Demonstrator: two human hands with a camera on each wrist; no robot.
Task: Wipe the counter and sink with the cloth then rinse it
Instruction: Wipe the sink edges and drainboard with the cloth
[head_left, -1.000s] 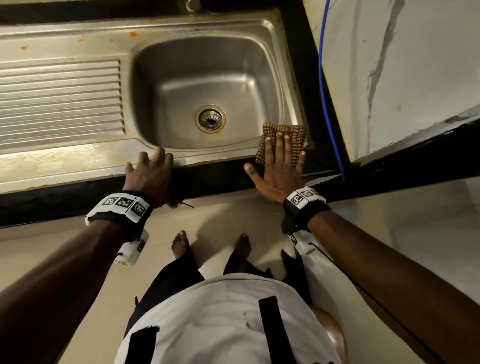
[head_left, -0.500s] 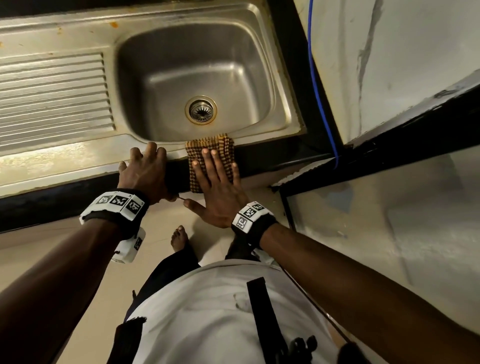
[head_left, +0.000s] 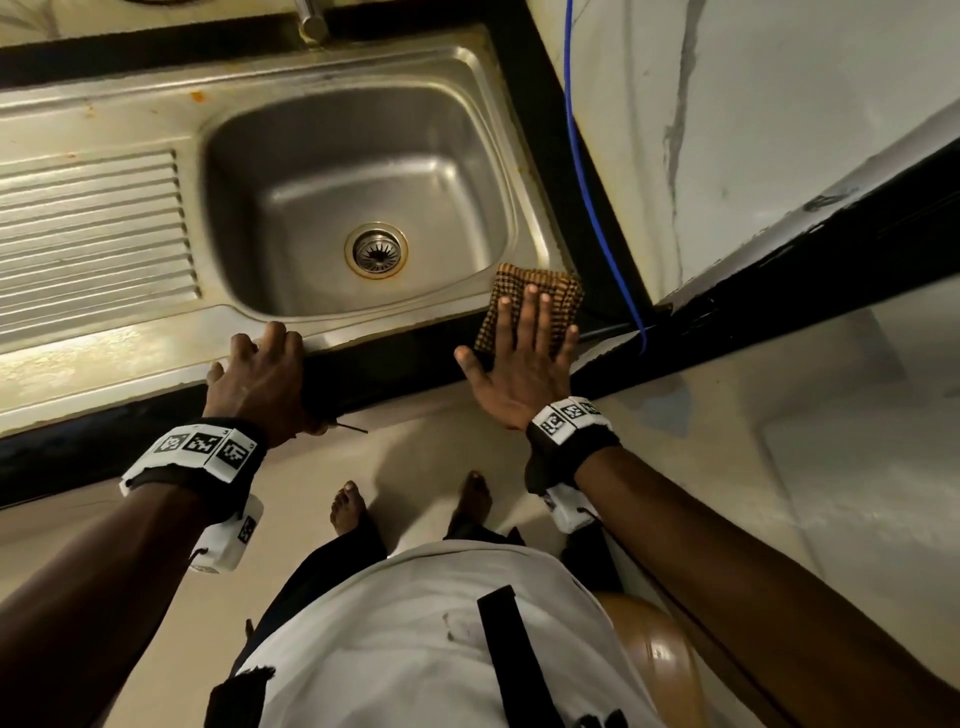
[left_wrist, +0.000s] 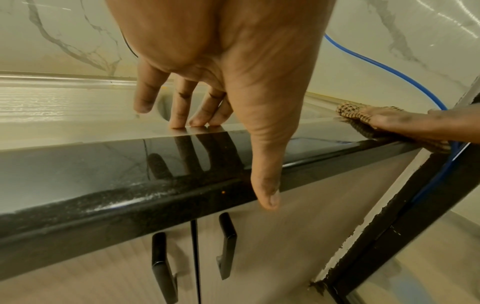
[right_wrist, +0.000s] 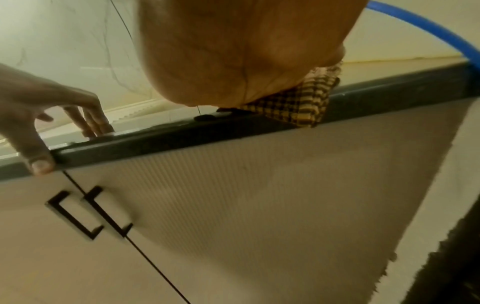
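Two hands are on the front edge of the tabletop (head_left: 395, 358): right hand (head_left: 519, 364) lies flat on the checked cloth (head_left: 540, 296), fingers (head_left: 531, 306) straight and slightly spread, pressing rather than gripping; left hand (head_left: 260, 379) braces on the steel rim of the sink (head_left: 156, 338), fingertips touching the metal, thumb hanging over the black front lip, holding nothing. Cloth sits at the front right corner of the sink, partly on the steel rim, partly on the black tabletop strip, near edge draping over the lip in the right wrist view. Blue hose (head_left: 592, 208) runs down the wall just right of the cloth, close to its far corner. Step in hand looks like wiping along the front edge; bowl and ribbed drainboard (head_left: 88, 239) probably not finished, rinse not yet done. To do it well: keep the palm flat with even pressure so the cloth slides without bunching, run the stroke along the edge in overlapping passes, keep the cloth spanning the seam between steel and tabletop, since grime likely collects there. Watch the overhanging edge, as it could slip off the lip if pressure shifts toward the wrist. Stay clear of the hose at the corner. Left hand brace is fine where it is.
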